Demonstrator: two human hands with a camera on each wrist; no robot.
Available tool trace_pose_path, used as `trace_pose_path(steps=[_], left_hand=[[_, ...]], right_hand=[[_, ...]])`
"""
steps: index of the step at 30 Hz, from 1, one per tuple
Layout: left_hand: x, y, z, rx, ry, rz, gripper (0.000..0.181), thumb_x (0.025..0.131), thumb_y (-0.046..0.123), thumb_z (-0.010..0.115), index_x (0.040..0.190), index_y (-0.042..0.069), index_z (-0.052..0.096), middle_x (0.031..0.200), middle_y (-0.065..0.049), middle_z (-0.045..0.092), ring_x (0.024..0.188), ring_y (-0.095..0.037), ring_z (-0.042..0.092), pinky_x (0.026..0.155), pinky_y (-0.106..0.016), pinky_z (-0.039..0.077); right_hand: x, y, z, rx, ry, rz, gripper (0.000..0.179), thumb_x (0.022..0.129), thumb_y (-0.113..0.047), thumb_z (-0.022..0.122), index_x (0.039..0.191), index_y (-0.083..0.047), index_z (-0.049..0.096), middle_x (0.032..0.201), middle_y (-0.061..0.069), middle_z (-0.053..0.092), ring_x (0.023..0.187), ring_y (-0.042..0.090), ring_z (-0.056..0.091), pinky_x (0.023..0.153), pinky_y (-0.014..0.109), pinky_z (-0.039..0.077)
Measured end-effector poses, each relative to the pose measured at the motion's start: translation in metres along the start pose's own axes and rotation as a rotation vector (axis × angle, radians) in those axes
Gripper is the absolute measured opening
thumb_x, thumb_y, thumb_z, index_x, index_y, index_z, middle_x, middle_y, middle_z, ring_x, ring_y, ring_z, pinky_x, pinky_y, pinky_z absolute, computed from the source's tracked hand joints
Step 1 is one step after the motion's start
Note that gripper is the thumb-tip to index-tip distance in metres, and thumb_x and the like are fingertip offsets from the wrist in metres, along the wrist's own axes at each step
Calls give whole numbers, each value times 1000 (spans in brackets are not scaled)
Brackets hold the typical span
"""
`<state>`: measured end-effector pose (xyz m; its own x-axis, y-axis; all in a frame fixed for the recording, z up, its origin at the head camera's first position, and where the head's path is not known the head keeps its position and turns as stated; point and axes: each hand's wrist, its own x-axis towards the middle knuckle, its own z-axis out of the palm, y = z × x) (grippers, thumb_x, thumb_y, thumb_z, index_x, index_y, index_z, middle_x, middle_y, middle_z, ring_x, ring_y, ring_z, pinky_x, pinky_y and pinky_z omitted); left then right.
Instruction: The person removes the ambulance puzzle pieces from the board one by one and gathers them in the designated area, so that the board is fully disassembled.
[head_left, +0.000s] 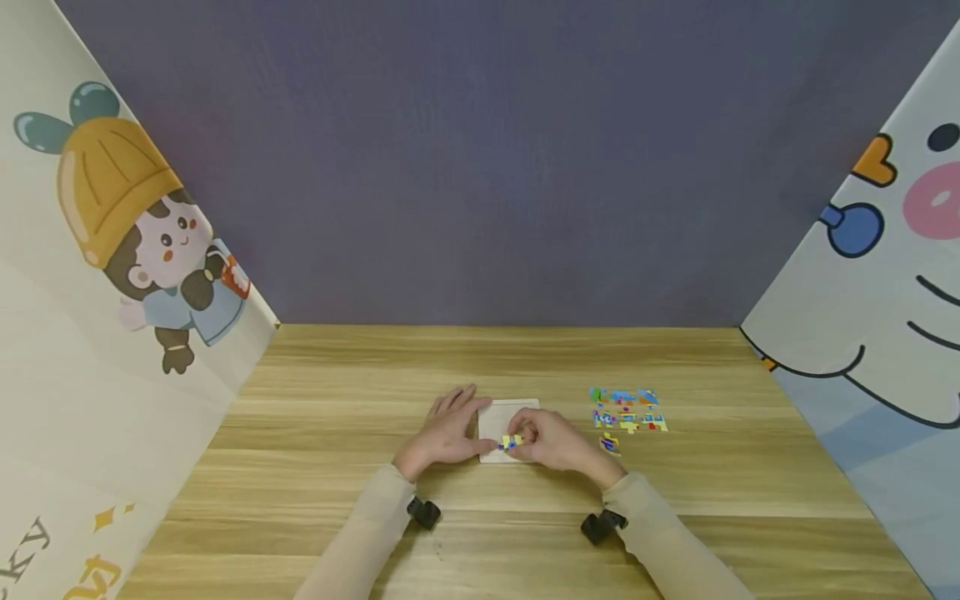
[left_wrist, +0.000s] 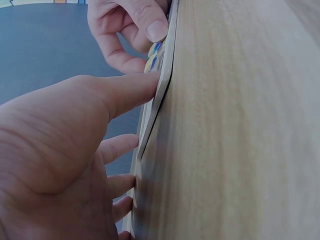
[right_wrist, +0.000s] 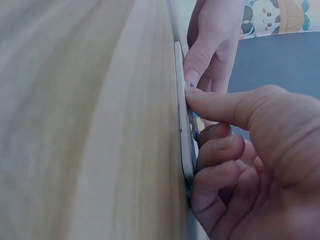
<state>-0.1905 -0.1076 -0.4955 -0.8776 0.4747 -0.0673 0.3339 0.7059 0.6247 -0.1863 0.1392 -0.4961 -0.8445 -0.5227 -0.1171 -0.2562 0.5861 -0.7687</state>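
A pale, shallow-rimmed puzzle board [head_left: 495, 412] lies flat on the wooden table between both hands. Low on it is a small yellow-and-blue jigsaw puzzle piece [head_left: 512, 441]; whether it is one piece or two joined is too small to tell. My right hand [head_left: 551, 439], fingers curled, pinches it between thumb and fingers. From the other side my left hand [head_left: 447, 435] reaches in, its thumb extended over the board's edge beside the piece. In the left wrist view, the left fingers [left_wrist: 117, 147] stretch along the board's side. The fingers partly hide the piece in both wrist views.
Several colourful puzzle pieces [head_left: 628, 419] lie in rows right of the board, with another piece [head_left: 609, 444] nearer the right wrist. A dark panel [head_left: 510, 167] stands behind the table [head_left: 337, 367]. Cartoon-printed panels flank both sides.
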Motion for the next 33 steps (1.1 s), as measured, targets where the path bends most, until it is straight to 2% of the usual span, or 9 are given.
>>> trace_pose_path(steps=[9,17,21,27,33], left_hand=[[-1,3,-2,8,-9,-13,76,95,40,76,159,10,48,175,-25,24,163,-47,16,132,-68,7],[1,1,-1,31,-14,-24,77,96,43,77,160,12,47,176,-22,24,164,-44,16,133,-66,8],[1,0,0,31,-19,-23,78,96,44,76,160,12,47,177,-20,23,165,-44,15,133,-66,7],[1,1,-1,19,-15,-20,78,96,45,76,161,13,47,177,-20,22,165,-44,14,133,-66,7],[1,0,0,24,-9,-19,77,96,44,76,160,13,48,177,-20,23,164,-45,15,133,-67,8]], right_hand=[[0,3,-2,-29,19,20,25,91,-28,86,105,-11,74,73,-4,64,65,10,57,59,25,48],[0,7,-5,14,-5,-27,14,96,-22,78,106,-13,76,74,-5,61,66,8,52,61,22,44],[-3,6,-5,21,18,-16,12,99,-23,76,105,-14,78,80,-4,64,71,11,54,62,23,44],[-5,4,-5,24,64,2,12,98,-25,77,105,-16,80,97,-2,73,87,14,60,75,28,50],[-6,6,-6,52,33,-42,13,102,-25,73,109,-16,79,101,-2,75,88,13,63,75,27,53]])
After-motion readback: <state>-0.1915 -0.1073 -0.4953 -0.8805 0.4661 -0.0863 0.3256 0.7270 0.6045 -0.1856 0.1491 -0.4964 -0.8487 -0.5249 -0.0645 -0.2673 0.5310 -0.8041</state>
